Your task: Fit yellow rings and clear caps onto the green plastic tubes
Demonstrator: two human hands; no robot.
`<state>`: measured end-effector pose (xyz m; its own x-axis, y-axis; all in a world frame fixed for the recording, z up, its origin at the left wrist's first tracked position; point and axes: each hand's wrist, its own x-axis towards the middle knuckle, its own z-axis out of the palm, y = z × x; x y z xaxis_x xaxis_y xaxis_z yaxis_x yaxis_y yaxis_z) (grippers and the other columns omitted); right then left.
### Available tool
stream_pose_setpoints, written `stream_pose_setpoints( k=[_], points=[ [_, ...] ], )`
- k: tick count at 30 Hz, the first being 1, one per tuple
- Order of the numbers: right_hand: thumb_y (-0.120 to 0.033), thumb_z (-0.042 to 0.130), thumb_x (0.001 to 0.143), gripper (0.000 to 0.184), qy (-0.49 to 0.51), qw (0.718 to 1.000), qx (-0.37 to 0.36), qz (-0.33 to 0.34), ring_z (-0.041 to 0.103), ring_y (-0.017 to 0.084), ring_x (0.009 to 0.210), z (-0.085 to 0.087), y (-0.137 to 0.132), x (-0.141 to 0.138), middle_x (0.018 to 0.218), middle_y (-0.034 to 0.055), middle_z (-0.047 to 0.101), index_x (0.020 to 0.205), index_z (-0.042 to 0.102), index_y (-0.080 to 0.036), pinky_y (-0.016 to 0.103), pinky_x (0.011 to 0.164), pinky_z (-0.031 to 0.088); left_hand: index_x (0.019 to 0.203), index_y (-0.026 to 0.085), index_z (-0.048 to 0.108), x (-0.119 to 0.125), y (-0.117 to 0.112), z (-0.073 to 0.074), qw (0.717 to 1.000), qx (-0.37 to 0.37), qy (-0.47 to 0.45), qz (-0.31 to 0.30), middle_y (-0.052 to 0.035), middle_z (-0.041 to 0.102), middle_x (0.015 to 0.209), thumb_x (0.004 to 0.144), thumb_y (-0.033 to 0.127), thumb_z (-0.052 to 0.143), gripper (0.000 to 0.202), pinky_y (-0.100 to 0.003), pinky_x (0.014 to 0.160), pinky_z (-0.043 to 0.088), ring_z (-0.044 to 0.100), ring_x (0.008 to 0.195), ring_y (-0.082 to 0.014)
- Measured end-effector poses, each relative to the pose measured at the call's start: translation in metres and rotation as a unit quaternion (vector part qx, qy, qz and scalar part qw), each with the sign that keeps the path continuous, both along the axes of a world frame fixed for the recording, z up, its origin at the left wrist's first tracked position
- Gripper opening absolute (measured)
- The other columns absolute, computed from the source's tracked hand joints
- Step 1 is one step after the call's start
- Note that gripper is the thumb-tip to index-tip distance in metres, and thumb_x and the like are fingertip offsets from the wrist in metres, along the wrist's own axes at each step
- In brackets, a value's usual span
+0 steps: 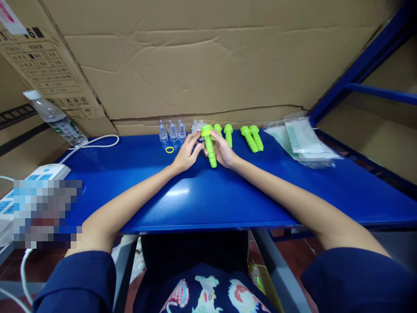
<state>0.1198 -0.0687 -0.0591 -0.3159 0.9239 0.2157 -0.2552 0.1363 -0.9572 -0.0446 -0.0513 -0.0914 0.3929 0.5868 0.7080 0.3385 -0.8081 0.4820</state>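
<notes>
A bright green ribbed plastic handle [211,153] with a wide flanged head stands nearly upright between my two hands, above the blue table. Around its head runs a thin yellow ring [206,133]. My right hand [224,150] is closed round the handle from the right, its thumb up by the ring. From the left, my left hand [188,154] has its fingers bent against the head and ring; some fingertips are hidden behind the handle. Left of my left hand, another yellow ring [170,150] lies flat on the table.
Clear plastic caps [172,130] stand in a row at the back. More green handles [252,138] lie right of my hands, beside plastic bags [301,141]. A water bottle [57,119] and a white power strip [54,174] with cables are at left. Cardboard [202,65] walls the back.
</notes>
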Motion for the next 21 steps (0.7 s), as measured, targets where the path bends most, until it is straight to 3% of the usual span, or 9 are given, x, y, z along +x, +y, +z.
stream_pose_setpoints(
  k=[6, 9, 13, 21],
  points=[
    [-0.058, 0.049, 0.089, 0.036, -0.056, 0.994, 0.071, -0.064, 0.045, 0.011, 0.044, -0.005, 0.004, 0.005, 0.058, -0.0048, 0.052, 0.092, 0.042, -0.023, 0.023, 0.044, 0.036, 0.132, 0.017, 0.051, 0.001, -0.001, 0.001, 1.000, -0.019, -0.021, -0.009, -0.0166, 0.057, 0.127, 0.099, 0.058, 0.035, 0.055, -0.042, 0.096, 0.049, 0.061, 0.105, -0.0226],
    [-0.057, 0.054, 0.087, 0.037, -0.057, 0.995, 0.080, -0.016, 0.044, 0.010, 0.040, -0.006, 0.001, 0.003, 0.054, -0.0046, 0.054, 0.091, 0.045, -0.021, 0.022, 0.041, 0.033, 0.137, 0.021, 0.045, 0.000, -0.003, 0.004, 0.996, -0.051, -0.068, 0.010, -0.0148, 0.058, 0.127, 0.097, 0.061, 0.041, 0.058, -0.034, 0.082, 0.052, 0.062, 0.101, -0.0213],
    [-0.056, 0.049, 0.089, 0.037, -0.074, 0.994, 0.058, 0.048, 0.040, 0.009, 0.035, -0.005, -0.004, 0.000, 0.049, -0.0026, 0.054, 0.079, 0.047, -0.020, 0.023, 0.038, 0.031, 0.133, 0.021, 0.051, -0.002, -0.007, 0.009, 0.997, -0.033, -0.071, 0.010, -0.0126, 0.061, 0.124, 0.095, 0.063, 0.044, 0.057, -0.031, 0.079, 0.051, 0.062, 0.104, -0.0218],
    [-0.057, 0.047, 0.094, 0.046, -0.170, 0.982, 0.087, -0.004, 0.041, 0.009, 0.037, 0.000, -0.010, 0.001, 0.048, -0.0004, 0.053, 0.067, 0.050, -0.020, 0.024, 0.039, 0.033, 0.110, 0.014, 0.065, -0.001, -0.008, 0.011, 0.997, -0.016, -0.059, 0.037, -0.0120, 0.071, 0.105, 0.096, 0.059, 0.046, 0.051, -0.031, 0.075, 0.050, 0.065, 0.091, -0.0205]
  ],
)
